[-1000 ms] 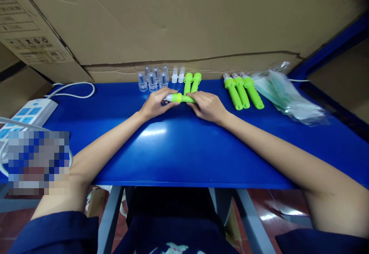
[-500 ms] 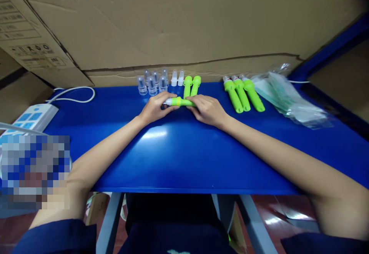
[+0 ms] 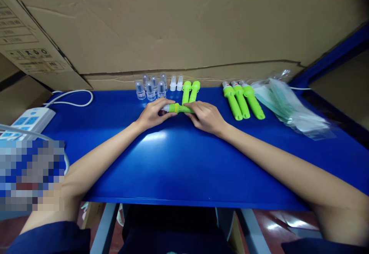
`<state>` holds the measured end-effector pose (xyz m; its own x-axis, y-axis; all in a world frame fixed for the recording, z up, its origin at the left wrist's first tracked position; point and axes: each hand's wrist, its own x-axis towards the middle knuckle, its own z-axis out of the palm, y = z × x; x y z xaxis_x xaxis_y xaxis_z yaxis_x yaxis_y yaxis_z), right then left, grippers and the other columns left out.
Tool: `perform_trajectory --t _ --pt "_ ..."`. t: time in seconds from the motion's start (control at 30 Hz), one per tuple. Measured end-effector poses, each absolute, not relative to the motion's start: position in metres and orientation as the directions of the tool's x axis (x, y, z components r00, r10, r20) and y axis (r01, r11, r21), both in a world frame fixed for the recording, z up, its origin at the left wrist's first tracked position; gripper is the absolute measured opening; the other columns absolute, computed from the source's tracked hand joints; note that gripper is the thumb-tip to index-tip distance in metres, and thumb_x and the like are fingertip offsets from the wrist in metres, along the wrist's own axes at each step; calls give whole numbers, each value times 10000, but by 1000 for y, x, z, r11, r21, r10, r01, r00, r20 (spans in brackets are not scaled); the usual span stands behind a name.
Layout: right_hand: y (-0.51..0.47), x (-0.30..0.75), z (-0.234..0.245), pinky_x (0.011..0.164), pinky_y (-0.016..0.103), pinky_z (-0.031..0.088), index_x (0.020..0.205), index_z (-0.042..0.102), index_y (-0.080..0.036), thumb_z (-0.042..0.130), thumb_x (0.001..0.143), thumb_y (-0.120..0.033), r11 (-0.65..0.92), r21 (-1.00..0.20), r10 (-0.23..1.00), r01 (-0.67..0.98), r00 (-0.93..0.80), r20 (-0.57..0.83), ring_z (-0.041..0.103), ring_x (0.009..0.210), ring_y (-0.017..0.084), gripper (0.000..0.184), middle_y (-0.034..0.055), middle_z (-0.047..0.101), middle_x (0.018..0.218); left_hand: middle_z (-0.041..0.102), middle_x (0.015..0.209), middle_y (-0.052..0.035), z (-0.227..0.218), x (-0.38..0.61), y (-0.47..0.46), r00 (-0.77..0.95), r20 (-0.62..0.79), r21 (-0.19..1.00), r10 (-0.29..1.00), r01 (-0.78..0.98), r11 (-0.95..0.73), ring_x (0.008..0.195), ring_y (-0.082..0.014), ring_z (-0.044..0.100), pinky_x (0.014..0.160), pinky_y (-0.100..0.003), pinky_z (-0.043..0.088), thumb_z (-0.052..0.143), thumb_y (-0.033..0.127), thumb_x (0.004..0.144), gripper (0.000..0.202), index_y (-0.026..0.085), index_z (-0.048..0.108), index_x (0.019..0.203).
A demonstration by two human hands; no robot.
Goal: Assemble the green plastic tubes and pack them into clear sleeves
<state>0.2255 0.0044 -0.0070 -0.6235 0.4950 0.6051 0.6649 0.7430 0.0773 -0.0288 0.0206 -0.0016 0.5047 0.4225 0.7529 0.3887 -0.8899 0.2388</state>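
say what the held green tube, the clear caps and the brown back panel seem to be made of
Green tube: probably moulded plastic, slight sheen, judging by its even bright colour and ribbed end.
Clear caps: likely glossy hard plastic, see-through with highlights; glass can't be ruled out.
Brown panel: most likely matt cardboard, given its dull surface and creases.

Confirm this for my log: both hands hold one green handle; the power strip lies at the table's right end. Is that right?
No: in the head view, the power strip lies at the left end of the table. The left hand and right hand do hold one green handle.
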Motion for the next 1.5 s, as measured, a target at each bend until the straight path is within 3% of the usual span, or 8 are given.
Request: perform_trajectory --t 0.27,0.43,0.57,0.93,1.07,1.27,1.5 --pt "-18 219 -7 735 377 552 1161 671 -64 556 993 -206 748 40 476 662 -578 663 720 854 263 248 150 770 1023 760 1016 -118 3 -31 10 529 720 278 449 373 -885 852 -168 741 679 -251 595 753 390 880 391 117 678 1149" --pt "-35 208 -7 719 373 533 1136 669 -77 554 989 -171 692 -57 569 719 -496 656 708 836 253 210 123 770 994 769 1035 -118 5 -34 6 531 697 337 482 351 -874 914 -187 759 755 -284 624 761 378 870 393 135 679 1167" --pt "-40 203 -5 706 377 517 1153 671 -68 545 993 -169 672 -40 573 740 -484 661 697 826 251 227 119 768 987 773 1035 -119 4 -34 7 523 700 347 486 347 -872 925 -190 762 777 -294 628 760 378 870 394 135 681 1170" --pt "-25 212 -10 756 371 522 1192 669 -64 522 1010 -207 702 60 518 710 -566 642 705 911 261 274 143 765 1038 771 1007 -110 3 -33 10 515 734 273 443 374 -886 825 -151 739 663 -235 583 745 397 887 379 121 692 1142" --pt "-19 213 -11 792 398 524 1229 661 -69 495 1010 -213 694 17 569 720 -563 599 702 969 284 310 168 757 1091 759 981 -105 1 -34 13 516 750 234 413 377 -896 767 -137 711 623 -220 548 747 386 888 377 108 692 1138" --pt "-16 213 -11 825 409 529 1215 673 -85 508 998 -262 687 -37 593 726 -531 606 694 1010 305 325 172 751 1126 745 1124 -151 -3 -37 17 538 703 235 465 442 -866 943 -197 732 756 -274 580 695 458 915 482 104 648 1239" --pt "-13 213 -11 885 431 533 1197 686 -95 539 967 -268 689 -118 610 715 -483 628 690 1027 315 323 183 745 1117 739 1059 -145 -3 -35 18 539 637 302 551 483 -822 751 -161 684 683 -270 545 635 562 922 538 89 668 1175"
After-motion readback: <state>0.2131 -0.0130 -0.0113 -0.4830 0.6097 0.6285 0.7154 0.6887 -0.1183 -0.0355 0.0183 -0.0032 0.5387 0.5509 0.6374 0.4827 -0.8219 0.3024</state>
